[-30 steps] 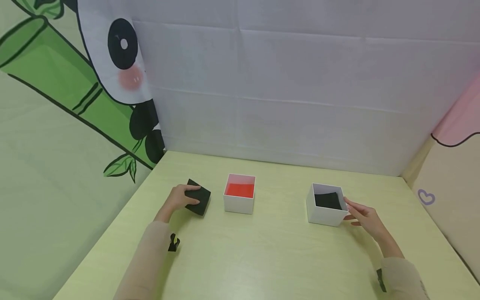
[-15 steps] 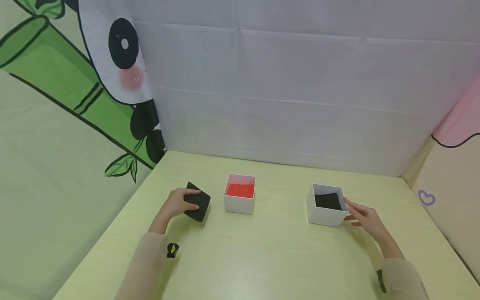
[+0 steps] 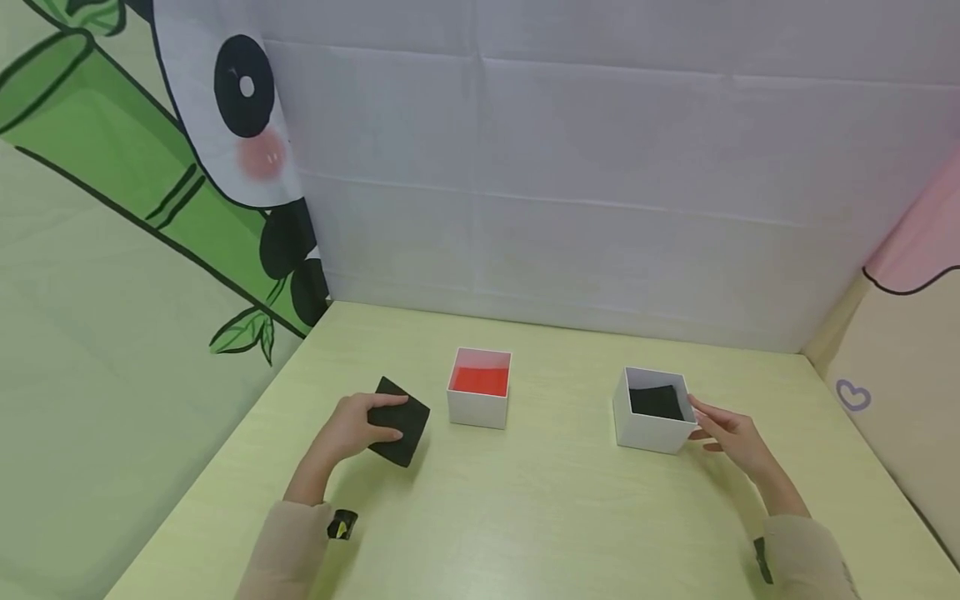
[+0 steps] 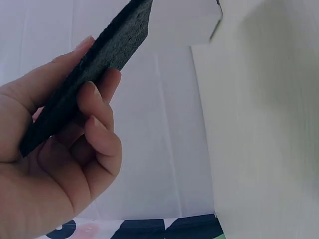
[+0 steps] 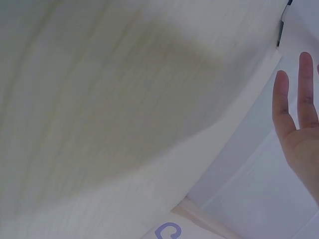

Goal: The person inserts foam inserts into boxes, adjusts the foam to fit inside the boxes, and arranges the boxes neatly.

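My left hand (image 3: 352,429) pinches a thin, square black pad (image 3: 405,425), thumb on one face and fingers on the other. In the left wrist view the pad (image 4: 107,55) is seen nearly edge-on and tilted, with a rough, felt-like face. To the right stands a small white box (image 3: 648,434) with a black piece (image 3: 656,402) inside. At that box's right wall is my right hand (image 3: 731,437), fingertips right at the rim. The right wrist view shows two of its fingers extended (image 5: 305,99).
Between the hands, closer to the left one, stands another white box (image 3: 477,410) with a red piece (image 3: 480,381) in it. Both boxes rest on a pale yellow table (image 3: 540,517). A whitish cloth wall (image 3: 562,183) rises at the back, printed cloth at the sides.
My left hand has drawn back towards me with the black pad, which shows more of its face now. The right hand and both boxes have stayed in place.
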The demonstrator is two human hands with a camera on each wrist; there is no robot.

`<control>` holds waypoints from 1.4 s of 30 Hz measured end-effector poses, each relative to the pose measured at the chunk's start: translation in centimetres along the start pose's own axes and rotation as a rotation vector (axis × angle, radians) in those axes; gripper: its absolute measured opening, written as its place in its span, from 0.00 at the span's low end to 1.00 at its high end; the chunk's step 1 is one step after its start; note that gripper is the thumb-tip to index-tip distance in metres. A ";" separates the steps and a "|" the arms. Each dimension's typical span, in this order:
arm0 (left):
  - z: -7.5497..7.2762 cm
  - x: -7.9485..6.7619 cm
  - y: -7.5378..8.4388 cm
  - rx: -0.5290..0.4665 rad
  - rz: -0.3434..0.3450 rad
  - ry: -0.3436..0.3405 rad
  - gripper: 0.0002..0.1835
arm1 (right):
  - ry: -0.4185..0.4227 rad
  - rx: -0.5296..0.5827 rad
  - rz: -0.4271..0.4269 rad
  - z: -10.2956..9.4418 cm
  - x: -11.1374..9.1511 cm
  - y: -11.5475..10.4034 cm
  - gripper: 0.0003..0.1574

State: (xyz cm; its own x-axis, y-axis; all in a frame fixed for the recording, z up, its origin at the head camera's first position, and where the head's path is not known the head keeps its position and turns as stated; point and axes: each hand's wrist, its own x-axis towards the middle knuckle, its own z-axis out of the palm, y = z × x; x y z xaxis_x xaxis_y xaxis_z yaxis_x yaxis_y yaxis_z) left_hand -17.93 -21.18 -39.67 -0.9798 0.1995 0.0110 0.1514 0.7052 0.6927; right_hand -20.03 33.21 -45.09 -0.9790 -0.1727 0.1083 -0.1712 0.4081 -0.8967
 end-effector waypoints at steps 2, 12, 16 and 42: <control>0.2 -0.4 0.5 -0.010 0.006 0.001 0.26 | -0.004 0.001 -0.004 -0.3 0.2 0.0 0.25; 1.6 -1.4 2.5 -0.099 0.122 -0.082 0.23 | -0.013 -0.013 -0.012 -1.5 1.4 0.1 0.25; 2.1 -1.5 3.2 -0.113 0.147 -0.102 0.22 | -0.018 -0.010 -0.022 -1.5 1.4 0.2 0.25; 4.6 -2.5 5.4 -0.364 0.285 -0.318 0.22 | -0.002 -0.011 -0.015 -0.3 0.2 -0.3 0.25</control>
State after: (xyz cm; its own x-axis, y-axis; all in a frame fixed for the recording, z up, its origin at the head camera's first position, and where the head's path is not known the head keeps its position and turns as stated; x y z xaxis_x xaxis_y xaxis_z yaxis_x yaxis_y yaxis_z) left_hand -14.02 -14.72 -39.28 -0.8105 0.5831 0.0552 0.2946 0.3244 0.8989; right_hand -20.25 33.33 -44.66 -0.9761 -0.1806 0.1208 -0.1870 0.4155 -0.8902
